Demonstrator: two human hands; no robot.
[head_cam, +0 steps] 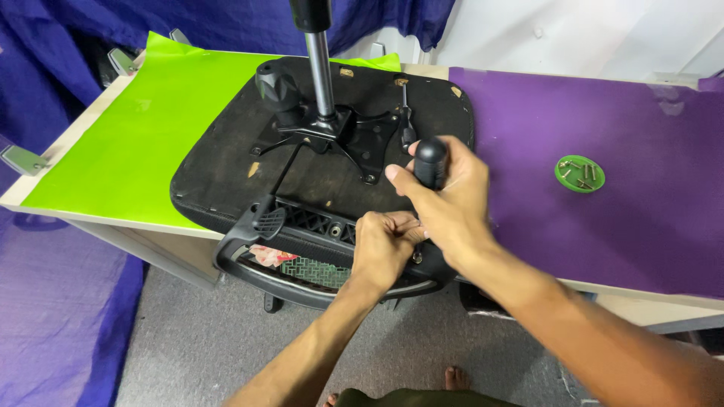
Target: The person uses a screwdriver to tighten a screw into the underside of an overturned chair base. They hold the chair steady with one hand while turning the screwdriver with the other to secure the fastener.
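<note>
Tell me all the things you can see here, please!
chair seat: one, black, upside down on the table
metal post: one, silver, standing up from the seat's black plate
screwdriver: one, black handle, in the right hand
small dish: one, green, on the purple sheet, holding screws
green sheet: one, bright green, table's left part
purple sheet: one, table's right part
blue cloth: hanging around the table
left hand: grip closed at the seat's near edge
right hand: grip around the screwdriver

You have a black screwdriver handle [431, 161] at the centre, over the black, scuffed underside of the chair seat [226, 173] with its black metal plate [362, 136] and silver gas column [320, 71]. At nine o'clock lies a lime-green sheet [136, 143]; at three o'clock a purple sheet [603, 218] bearing a small green dish [579, 174] of dull metal screws [584, 175]. Blue drapes [226, 22] hang at twelve, and grey floor [196, 347] shows at six.
</note>
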